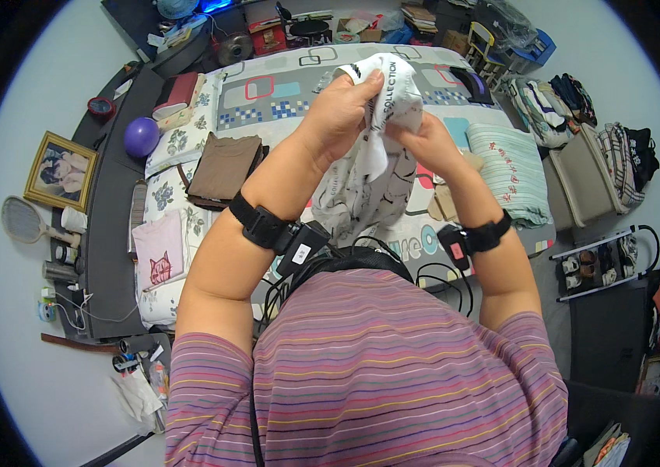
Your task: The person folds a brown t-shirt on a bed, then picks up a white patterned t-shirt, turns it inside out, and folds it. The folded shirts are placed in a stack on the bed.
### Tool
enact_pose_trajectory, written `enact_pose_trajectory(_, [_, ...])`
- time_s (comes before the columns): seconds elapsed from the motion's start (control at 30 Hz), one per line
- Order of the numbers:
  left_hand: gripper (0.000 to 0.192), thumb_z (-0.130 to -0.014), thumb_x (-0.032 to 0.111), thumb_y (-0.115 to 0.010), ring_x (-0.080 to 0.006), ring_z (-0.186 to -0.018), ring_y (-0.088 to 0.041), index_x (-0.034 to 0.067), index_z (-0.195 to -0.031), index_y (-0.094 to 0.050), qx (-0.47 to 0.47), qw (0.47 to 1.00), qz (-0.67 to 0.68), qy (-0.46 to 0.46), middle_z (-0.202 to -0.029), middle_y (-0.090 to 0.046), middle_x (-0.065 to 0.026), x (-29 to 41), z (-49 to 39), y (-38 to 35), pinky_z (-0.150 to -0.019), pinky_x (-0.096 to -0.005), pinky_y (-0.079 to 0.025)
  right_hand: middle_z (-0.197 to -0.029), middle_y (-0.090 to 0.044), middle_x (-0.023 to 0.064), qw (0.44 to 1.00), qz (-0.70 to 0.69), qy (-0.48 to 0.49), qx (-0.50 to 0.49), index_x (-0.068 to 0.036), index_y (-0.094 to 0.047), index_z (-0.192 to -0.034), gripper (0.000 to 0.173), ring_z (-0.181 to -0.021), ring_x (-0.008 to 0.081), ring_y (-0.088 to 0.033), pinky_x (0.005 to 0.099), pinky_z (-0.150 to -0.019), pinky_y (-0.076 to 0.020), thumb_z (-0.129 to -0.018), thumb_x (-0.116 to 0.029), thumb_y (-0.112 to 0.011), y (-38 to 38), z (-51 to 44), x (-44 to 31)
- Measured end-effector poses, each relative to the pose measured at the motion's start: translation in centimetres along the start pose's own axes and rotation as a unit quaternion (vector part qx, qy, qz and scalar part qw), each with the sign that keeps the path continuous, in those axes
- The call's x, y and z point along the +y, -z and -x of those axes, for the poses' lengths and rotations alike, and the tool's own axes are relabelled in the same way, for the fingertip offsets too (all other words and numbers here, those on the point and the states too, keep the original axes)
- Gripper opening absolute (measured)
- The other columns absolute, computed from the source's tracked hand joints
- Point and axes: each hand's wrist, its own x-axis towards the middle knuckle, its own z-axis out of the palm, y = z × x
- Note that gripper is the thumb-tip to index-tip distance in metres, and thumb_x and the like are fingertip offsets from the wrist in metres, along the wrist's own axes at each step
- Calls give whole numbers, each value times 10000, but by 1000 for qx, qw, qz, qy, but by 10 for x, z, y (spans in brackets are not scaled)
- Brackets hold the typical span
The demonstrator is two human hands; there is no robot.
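Over the bed, a white cloth garment with black printed lettering (391,87) is held up and hangs down in loose folds. My left hand (350,108) grips its upper edge between thumb and fingers. On the other side, my right hand (423,140) holds the cloth lower down, some of its fingers hidden by the fabric. Beneath the hands, the hanging part (365,192) shows grey and black marks and reaches towards my waist. A stack of folded brown clothes (225,166) lies on the bed to the left. Beige folded pieces (444,203) lie right of the hanging cloth.
A folded pale green striped cloth (508,172) lies at the bed's right side, a black and purple item (473,86) beyond it. At left are a pink folded shirt (159,245), a purple balloon (141,137) and the dark headboard (109,233). A chair (587,175) stands right of the bed.
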Motion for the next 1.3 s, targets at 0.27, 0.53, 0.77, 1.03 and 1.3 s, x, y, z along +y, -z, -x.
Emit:
enact_pose_trajectory(0.27, [440, -951, 346, -532, -130, -1031, -561, 67, -1289, -493, 30, 983, -177, -41, -1135, -617, -37, -17, -1, 82, -882, -308, -438, -1022, -659, 20, 935, -345, 26, 78, -53, -616, -1116, 280, -883, 106, -623, 247, -781, -489, -960, -269, -531, 27, -22, -38])
enact_pose_trajectory(0.53, [983, -757, 636, -644, -232, -1101, -515, 15, -1421, -273, 51, 919, -324, 219, -1275, -510, -155, -85, 19, 111, -854, -378, -447, -1026, -657, 51, 884, -465, 56, 10, -63, -585, -1135, 293, -906, 160, -638, 291, -790, -514, -989, -281, -455, 24, -27, -75])
enact_pose_trajectory(0.77, [583, -862, 341, -629, -152, -970, -555, 140, -1368, -420, -29, 921, -201, 333, -1139, -600, -50, -112, 23, 104, -821, -316, -439, -1143, -617, 109, 863, -501, 72, 11, -18, -538, -1216, 363, -1004, 202, -616, 314, -877, -503, -1008, -278, -392, 28, -16, -75])
enact_pose_trajectory(1.03, [300, -891, 71, -571, -96, -811, -590, 104, -1186, -617, 157, 987, -40, -13, -917, -630, -6, -46, 22, 124, -772, -259, -496, -1201, -595, 131, 827, -550, 88, -75, 3, -521, -1245, 407, -1068, 241, -599, 351, -915, -492, -1002, -297, -392, 65, -6, -21])
enact_pose_trajectory(1.3, [390, -847, -52, -532, -121, -889, -614, 39, -1222, -592, 148, 963, -191, -119, -1092, -642, -45, 25, 56, 116, -850, -263, -482, -1237, -564, 204, 760, -643, -93, -3, 56, -481, -1261, 445, -1086, 333, -585, 471, -954, -461, -995, -283, -373, 70, 15, 28])
